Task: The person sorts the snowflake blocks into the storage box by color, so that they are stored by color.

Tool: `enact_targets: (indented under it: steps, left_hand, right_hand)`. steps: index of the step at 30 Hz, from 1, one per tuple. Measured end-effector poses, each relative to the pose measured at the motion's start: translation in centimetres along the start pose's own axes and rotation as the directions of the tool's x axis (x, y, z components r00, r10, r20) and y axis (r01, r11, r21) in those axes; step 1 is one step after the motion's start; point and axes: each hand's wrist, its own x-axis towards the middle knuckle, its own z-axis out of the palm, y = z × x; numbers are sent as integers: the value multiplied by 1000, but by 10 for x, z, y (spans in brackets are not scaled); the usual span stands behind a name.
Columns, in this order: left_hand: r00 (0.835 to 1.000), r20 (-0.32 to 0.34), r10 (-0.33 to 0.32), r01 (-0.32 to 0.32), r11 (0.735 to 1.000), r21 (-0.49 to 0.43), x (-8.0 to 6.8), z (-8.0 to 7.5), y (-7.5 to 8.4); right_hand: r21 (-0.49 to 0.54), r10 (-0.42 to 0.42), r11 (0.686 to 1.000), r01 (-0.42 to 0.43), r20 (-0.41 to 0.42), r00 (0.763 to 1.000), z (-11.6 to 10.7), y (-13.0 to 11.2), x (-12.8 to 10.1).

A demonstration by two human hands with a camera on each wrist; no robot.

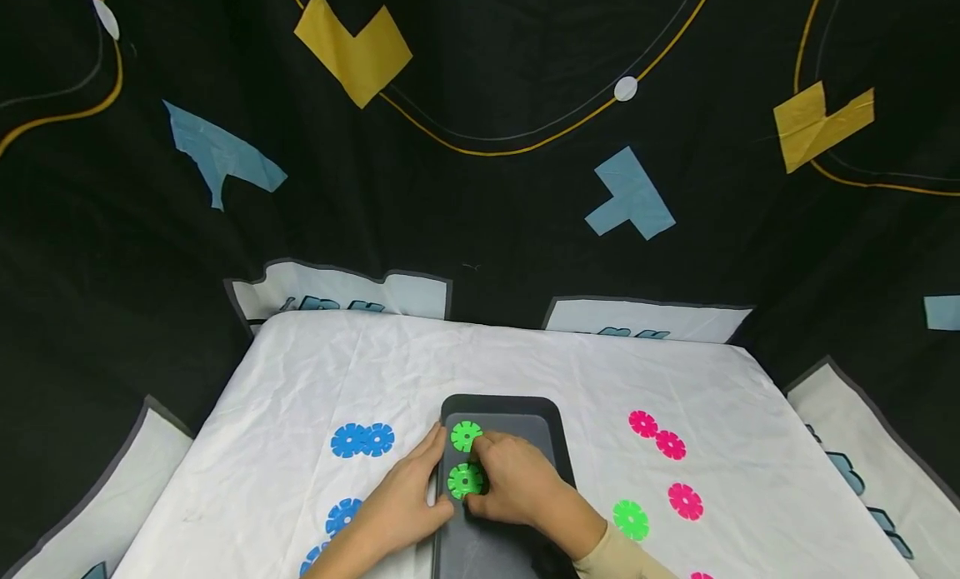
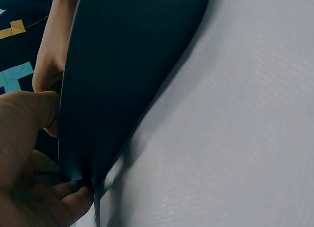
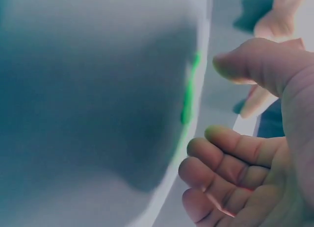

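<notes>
Now both hands at the tray [image 1: 551, 412], on white cloth [image 1: 525, 371].
Left hand [image 1: 401, 500] steadying the tray's left edge, fingers nearly straight. Right hand [image 1: 517, 483] with curled fingers pinching the nearer green disc [image 1: 465, 481]; second green disc [image 1: 467, 436] just beyond, both inside the tray.

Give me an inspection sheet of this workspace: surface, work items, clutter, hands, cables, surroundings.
Surface: table under a creased white cloth.
Work items: dark grey tray at the near middle; two green gear discs on it, far disc and near disc.
Clutter: blue discs to the left; pink discs and a loose green disc to the right.
Hands: left hand rests against the tray's left edge; right hand lies on the tray, fingers at the near disc, grip not clear.
Cables: nothing seen.
Surroundings: black backdrop with yellow and blue patches.
</notes>
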Motion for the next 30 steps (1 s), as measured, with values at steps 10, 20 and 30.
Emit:
enact_targets:
  steps: [10,20,30]
  left_hand:
    - [1000,4,-23,23,1000,-10,0,0,-1]
    - [1000,-18,-14,13,1000,-16,0,0,0]
    - [1000,-5,-25,25,999,-22,3,2,-4]
  right_hand:
    - [74,69,995,-61,-115,991,-24,17,-21]
    - [130,212,973,-192,-158,964,-38,36,-48]
    - [178,310,945,-276,-206,928,-47,50,-73]
